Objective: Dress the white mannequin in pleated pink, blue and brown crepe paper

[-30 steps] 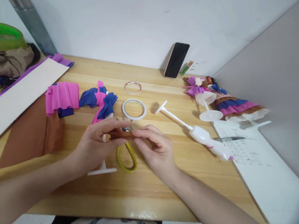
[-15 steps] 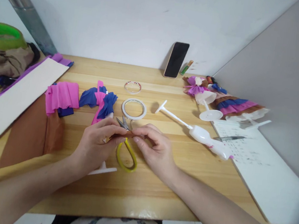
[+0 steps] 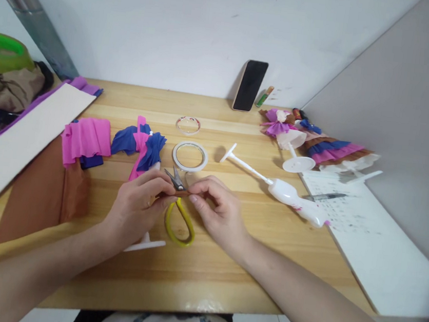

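My left hand (image 3: 136, 201) and my right hand (image 3: 219, 208) pinch a small brown paper strip (image 3: 183, 194) between them, above the table. Under the strip lie scissors with yellow handles (image 3: 180, 229), blades parted and pointing away from me. Just past my left hand is a bundle of blue and pink paper (image 3: 151, 151) on a white form, whose white base (image 3: 145, 246) shows below my wrist. A white tape roll (image 3: 190, 156) lies beyond the scissors.
Brown paper (image 3: 36, 192), pink paper (image 3: 89, 139) and a long white strip (image 3: 26, 144) lie left. Right are a white figure on a stand (image 3: 297, 201), dressed figures (image 3: 339, 149) and a notebook (image 3: 375, 246). A phone (image 3: 250, 86) leans on the wall.
The view has shifted slightly to the right. My right hand has come a little closer to my left, and less of the brown strip shows between them.
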Demonstrator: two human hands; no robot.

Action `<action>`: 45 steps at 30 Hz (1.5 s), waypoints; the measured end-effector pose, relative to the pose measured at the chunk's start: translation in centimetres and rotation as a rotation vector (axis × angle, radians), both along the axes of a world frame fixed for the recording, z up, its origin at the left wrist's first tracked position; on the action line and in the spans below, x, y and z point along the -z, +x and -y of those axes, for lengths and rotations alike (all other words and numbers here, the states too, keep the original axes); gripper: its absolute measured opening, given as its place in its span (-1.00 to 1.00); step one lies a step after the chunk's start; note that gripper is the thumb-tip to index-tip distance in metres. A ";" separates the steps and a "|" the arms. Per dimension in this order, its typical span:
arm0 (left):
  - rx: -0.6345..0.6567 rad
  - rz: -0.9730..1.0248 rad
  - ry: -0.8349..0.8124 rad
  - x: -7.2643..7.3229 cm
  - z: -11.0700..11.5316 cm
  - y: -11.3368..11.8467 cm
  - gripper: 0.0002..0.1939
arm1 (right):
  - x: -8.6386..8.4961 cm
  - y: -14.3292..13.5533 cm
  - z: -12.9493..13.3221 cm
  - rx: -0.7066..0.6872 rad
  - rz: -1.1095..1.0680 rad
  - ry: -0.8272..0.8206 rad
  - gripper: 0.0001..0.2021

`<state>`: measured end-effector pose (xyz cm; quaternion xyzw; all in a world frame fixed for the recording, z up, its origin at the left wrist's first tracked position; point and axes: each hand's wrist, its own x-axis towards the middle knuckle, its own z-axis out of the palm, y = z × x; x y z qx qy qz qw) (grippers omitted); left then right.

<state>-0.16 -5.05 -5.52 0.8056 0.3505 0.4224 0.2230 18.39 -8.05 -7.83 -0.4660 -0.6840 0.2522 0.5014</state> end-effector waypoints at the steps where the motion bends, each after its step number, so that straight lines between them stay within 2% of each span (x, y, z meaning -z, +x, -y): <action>1: 0.001 -0.002 -0.016 0.0 0.0 0.0 -0.88 | 0.0 0.1 0.0 -0.002 0.004 -0.013 -0.94; 5: -0.005 -0.034 -0.049 0.1 0.2 -0.1 -0.88 | -0.3 0.1 0.1 -0.052 0.019 -0.018 -0.85; 9: 0.007 -0.069 -0.086 -0.1 0.4 -0.3 -0.88 | -0.6 0.1 0.0 -0.047 0.036 -0.041 -0.97; 13: 0.018 -0.094 -0.106 -0.5 0.5 -0.2 -0.90 | -0.6 0.1 0.0 -0.052 0.033 -0.062 -0.91; 15: 0.021 -0.090 -0.143 -0.5 0.6 -0.2 -0.98 | -0.5 0.2 0.0 -0.077 0.027 -0.058 -0.91; 16: 0.032 -0.084 -0.158 -0.5 0.5 -0.2 -0.94 | -0.5 0.2 0.0 -0.089 0.024 -0.051 -0.90; 18: 0.083 -0.059 -0.131 -0.4 0.5 -0.2 -0.87 | -0.6 0.2 0.0 -0.107 0.021 -0.039 -0.91; 21: 0.152 -0.043 0.008 -0.3 0.2 -0.3 -0.94 | -0.7 0.2 0.0 -0.128 0.018 -0.036 -0.91; 25: 0.122 -0.016 0.058 -0.3 0.0 -0.3 -0.93 | -0.7 0.2 -0.2 -0.139 -0.036 -0.075 -0.96; 27: 0.106 0.030 -0.019 -0.1 0.0 -0.2 -0.94 | -0.5 0.2 -0.4 -0.143 -0.094 -0.115 -0.96; 31: 0.057 0.078 -0.328 -0.1 0.4 0.0 -0.93 | -0.2 0.2 -0.9 -0.165 -0.198 -0.215 -0.92; 35: 0.036 0.106 -0.626 -1.2 0.4 0.0 -0.83 | -0.5 0.2 -1.5 -0.213 -0.259 -0.265 -0.89; 40: 0.110 0.270 -1.001 -3.9 -0.3 -0.3 -0.52 | -2.7 0.3 -2.8 -0.345 -0.242 -0.282 -0.91; 43: 0.103 0.293 -1.103 -5.0 -0.9 -0.5 -0.52 | -4.4 0.4 -3.8 -0.374 -0.090 -0.247 -0.93; 45: 0.103 0.260 -1.098 -5.2 -1.2 -0.6 -0.53 | -5.2 0.2 -4.5 -0.386 -0.004 -0.246 -0.93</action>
